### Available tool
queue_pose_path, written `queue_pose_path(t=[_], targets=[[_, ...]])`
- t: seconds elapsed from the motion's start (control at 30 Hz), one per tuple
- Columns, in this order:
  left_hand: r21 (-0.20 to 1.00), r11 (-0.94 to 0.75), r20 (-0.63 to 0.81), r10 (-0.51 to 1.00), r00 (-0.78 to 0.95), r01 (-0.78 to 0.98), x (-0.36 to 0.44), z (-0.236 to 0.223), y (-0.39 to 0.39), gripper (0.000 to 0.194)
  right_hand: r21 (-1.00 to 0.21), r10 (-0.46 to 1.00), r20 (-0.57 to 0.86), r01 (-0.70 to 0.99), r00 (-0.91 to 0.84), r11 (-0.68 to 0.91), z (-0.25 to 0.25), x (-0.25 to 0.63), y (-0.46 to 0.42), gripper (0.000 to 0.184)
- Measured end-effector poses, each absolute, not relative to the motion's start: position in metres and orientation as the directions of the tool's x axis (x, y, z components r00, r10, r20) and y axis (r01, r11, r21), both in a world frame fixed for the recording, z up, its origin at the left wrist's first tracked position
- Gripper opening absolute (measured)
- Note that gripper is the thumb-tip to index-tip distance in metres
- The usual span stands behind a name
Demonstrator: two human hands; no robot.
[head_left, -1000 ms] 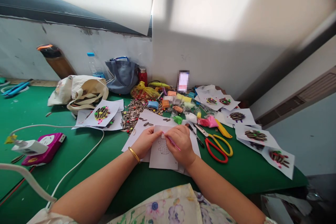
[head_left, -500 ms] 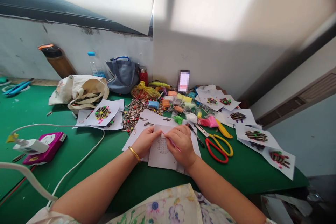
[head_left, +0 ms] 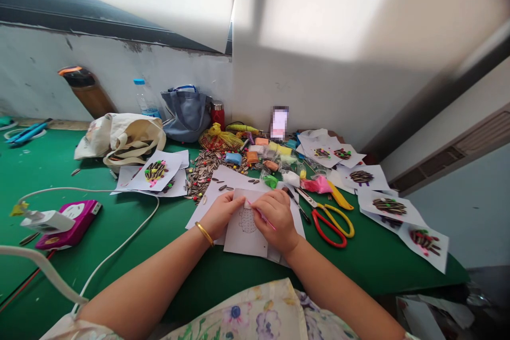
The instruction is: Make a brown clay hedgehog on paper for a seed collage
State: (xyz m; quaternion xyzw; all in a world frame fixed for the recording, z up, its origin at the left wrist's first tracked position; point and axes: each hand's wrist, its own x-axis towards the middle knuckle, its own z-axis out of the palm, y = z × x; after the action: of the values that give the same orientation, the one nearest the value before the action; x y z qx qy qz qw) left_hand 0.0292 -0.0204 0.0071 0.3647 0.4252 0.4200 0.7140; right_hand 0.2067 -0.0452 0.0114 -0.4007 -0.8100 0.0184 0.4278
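A white paper card (head_left: 235, 236) with a drawn, patterned outline lies in front of me on a larger white sheet (head_left: 198, 216). My left hand (head_left: 220, 213), with a gold bangle at the wrist, grips the card's upper left edge, thumb on top. My right hand (head_left: 275, 219) is closed around a thin pink stick (head_left: 272, 225). Its tip meets the card just above the drawing, close to my left thumb. What lies under the right fingers is hidden. Several loose sunflower seeds (head_left: 226, 188) rest on the sheet beyond my hands.
Right of my hands lie scissors (head_left: 330, 223), a black pen (head_left: 302, 209) and a yellow cutter (head_left: 340, 196). Behind are a seed pile (head_left: 205, 172) and clay packets (head_left: 252, 157). Seed-decorated cards (head_left: 389, 206) line the right; a white cable (head_left: 119, 248) crosses the left.
Almost nothing differs. The card and the pink stick have shifted very slightly; both hands keep their hold.
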Motion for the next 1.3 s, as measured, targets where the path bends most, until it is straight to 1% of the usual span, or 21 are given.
queue_pose_path(t=[0.2, 0.3, 0.4, 0.47, 0.53, 0.8, 1.03, 1.13, 1.3], targets=[[0.879, 0.375, -0.298, 0.914, 0.274, -0.295, 0.030, 0.008, -0.020, 0.042, -0.401, 0.677, 0.675, 0.624, -0.294, 0.671, 0.012, 0.208, -0.044, 0.016], [0.871, 0.393, -0.316, 0.908, 0.275, -0.296, 0.030, 0.009, -0.020, 0.044, -0.485, 0.697, 0.689, 0.590, -0.197, 0.646, 0.010, 0.211, -0.041, 0.014], [0.860, 0.411, -0.328, 0.900, 0.288, -0.303, 0.029, 0.009, -0.020, 0.043, -0.593, 0.728, 0.677, 0.504, -0.110, 0.628, 0.006, 0.215, -0.036, 0.014], [0.854, 0.414, -0.323, 0.897, 0.303, -0.315, 0.029, 0.009, -0.020, 0.043, -0.650, 0.754, 0.653, 0.455, -0.075, 0.609, 0.002, 0.216, -0.034, 0.014], [0.854, 0.412, -0.315, 0.895, 0.315, -0.317, 0.029, 0.009, -0.020, 0.044, -0.682, 0.771, 0.634, 0.428, -0.058, 0.593, 0.000, 0.215, -0.033, 0.014], [0.897, 0.379, -0.314, 0.909, 0.276, -0.227, 0.030, 0.010, -0.022, 0.041, -0.673, 0.746, 0.659, 0.366, -0.100, 0.643, -0.004, 0.211, -0.035, 0.018], [0.895, 0.372, -0.302, 0.912, 0.279, -0.245, 0.030, 0.014, -0.022, 0.042, -0.687, 0.754, 0.651, 0.353, -0.089, 0.635, -0.004, 0.211, -0.035, 0.018], [0.897, 0.383, -0.311, 0.902, 0.299, -0.223, 0.029, 0.014, -0.023, 0.044, -0.686, 0.753, 0.651, 0.351, -0.095, 0.637, -0.003, 0.211, -0.035, 0.018], [0.906, 0.370, -0.309, 0.910, 0.278, -0.205, 0.029, 0.012, -0.023, 0.046, -0.684, 0.765, 0.633, 0.379, -0.118, 0.624, -0.002, 0.211, -0.035, 0.017]])
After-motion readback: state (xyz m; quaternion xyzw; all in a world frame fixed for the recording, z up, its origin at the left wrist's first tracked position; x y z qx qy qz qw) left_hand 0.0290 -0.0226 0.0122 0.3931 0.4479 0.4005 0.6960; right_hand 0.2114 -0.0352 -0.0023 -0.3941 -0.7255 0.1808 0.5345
